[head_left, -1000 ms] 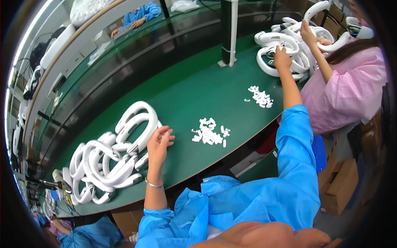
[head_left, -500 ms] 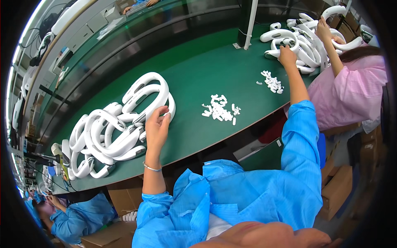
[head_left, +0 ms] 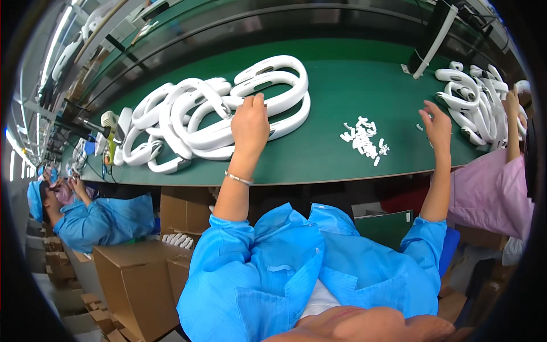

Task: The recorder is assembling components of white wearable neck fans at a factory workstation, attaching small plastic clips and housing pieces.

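A heap of white curved plastic bands [head_left: 199, 117] lies on the green table [head_left: 342, 74] in front of me to the left. My left hand [head_left: 249, 126] reaches into the heap, its fingers closed on the topmost white band [head_left: 279, 80]. My right hand [head_left: 437, 124] hovers with fingers spread over the table and holds nothing. It is just right of a small pile of loose white clips [head_left: 363, 139]. Both my arms wear blue sleeves.
A second heap of white bands [head_left: 470, 100] lies at the right, where a person in pink [head_left: 490, 194] has a hand [head_left: 511, 98] on it. A person in blue [head_left: 91, 219] sits at the left. Cardboard boxes [head_left: 137, 279] stand under the table edge. A black post [head_left: 428, 37] rises at the back.
My left hand has reached further onto the left heap and taken the top band. My right hand has drawn back from the right heap to beside the small clips.
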Demonstrator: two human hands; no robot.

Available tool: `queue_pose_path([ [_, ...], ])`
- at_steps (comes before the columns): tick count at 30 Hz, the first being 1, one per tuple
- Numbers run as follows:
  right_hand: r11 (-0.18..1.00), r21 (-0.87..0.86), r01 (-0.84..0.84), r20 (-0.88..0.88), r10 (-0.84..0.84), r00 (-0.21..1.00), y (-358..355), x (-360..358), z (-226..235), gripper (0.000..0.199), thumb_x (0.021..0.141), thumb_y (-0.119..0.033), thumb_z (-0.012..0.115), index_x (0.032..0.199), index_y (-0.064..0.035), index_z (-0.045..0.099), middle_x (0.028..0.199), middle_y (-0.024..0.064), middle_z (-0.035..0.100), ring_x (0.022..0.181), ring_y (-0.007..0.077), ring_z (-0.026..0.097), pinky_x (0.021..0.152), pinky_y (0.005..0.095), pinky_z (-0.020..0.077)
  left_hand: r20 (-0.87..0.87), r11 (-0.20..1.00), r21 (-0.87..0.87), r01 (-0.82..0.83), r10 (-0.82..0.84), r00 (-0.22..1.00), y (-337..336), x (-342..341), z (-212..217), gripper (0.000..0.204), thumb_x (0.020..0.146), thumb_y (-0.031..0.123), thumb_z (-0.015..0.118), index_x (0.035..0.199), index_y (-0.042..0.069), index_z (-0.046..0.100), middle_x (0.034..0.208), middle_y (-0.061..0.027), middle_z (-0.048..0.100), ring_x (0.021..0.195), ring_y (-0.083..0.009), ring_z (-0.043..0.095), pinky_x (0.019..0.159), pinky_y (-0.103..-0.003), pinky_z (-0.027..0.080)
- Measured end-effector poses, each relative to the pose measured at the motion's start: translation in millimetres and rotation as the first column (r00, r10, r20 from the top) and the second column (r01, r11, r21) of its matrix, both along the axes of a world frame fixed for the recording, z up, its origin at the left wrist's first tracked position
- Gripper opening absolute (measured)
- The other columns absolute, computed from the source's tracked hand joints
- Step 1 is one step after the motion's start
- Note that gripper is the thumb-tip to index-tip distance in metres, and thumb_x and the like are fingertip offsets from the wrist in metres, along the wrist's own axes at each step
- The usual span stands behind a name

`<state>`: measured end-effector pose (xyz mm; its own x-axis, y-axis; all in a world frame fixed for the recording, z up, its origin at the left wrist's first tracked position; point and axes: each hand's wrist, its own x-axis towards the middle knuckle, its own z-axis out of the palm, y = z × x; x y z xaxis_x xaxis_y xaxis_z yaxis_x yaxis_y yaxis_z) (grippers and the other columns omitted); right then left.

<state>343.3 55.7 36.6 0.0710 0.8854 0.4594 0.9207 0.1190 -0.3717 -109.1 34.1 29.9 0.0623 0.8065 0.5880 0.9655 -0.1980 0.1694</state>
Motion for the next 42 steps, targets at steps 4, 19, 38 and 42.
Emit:
queue_pose_path([
  [4,0.988,-0.061,-0.142,-0.24,0.124,0.963,-9.2,-41.9,-7.6,0.025,0.08,-0.009,0.064,0.105,-0.0051,0.064,0.078,0.0117,0.067,0.061,0.0216,0.063,0.059,0.0318,0.0483,-0.062,0.992,-0.119,0.04,-0.048,0.997,18.3,-14.4,-2.8,0.032,0.073,0.01,0.069,0.102,0.001,0.06,0.093,-0.0157,0.06,0.089,-0.0327,0.057,0.075,-0.04,0.048],
  [19,0.899,-0.225,-0.375,0.147,0.412,0.899,24.0,-129.2,-55.8,0.013,0.073,-0.01,0.067,0.086,-0.0064,0.069,0.086,0.0114,0.062,0.083,0.0299,0.061,0.074,0.0401,0.0491,0.126,0.913,-0.097,0.397,-0.384,0.915,48.1,2.7,6.1,0.038,0.078,0.01,0.067,0.111,-0.002,0.051,0.096,-0.0209,0.06,0.09,-0.0374,0.06,0.076,-0.044,0.048],
  [38,0.921,-0.115,-0.372,-0.161,0.352,0.922,20.9,-124.9,-62.0,0.012,0.072,-0.006,0.063,0.083,-0.0009,0.064,0.08,0.0136,0.064,0.075,0.0317,0.061,0.068,0.0396,0.0478,0.807,0.873,0.236,0.428,0.069,-0.586,45.1,50.6,36.7,0.029,0.089,0.027,0.059,0.099,0.004,0.045,0.082,-0.0121,0.054,0.069,-0.0215,0.058,0.067,-0.041,0.051],
  [42,0.937,-0.043,-0.348,-0.282,0.323,0.903,17.1,-120.3,-64.3,0.015,0.076,-0.004,0.061,0.09,0.0003,0.066,0.081,0.0135,0.066,0.073,0.0265,0.063,0.068,0.0341,0.0495,0.78,0.934,0.167,0.316,0.07,-0.621,46.5,55.7,26.8,0.029,0.088,0.023,0.062,0.105,0.004,0.047,0.08,-0.0092,0.052,0.074,-0.0199,0.057,0.066,-0.037,0.05],
])
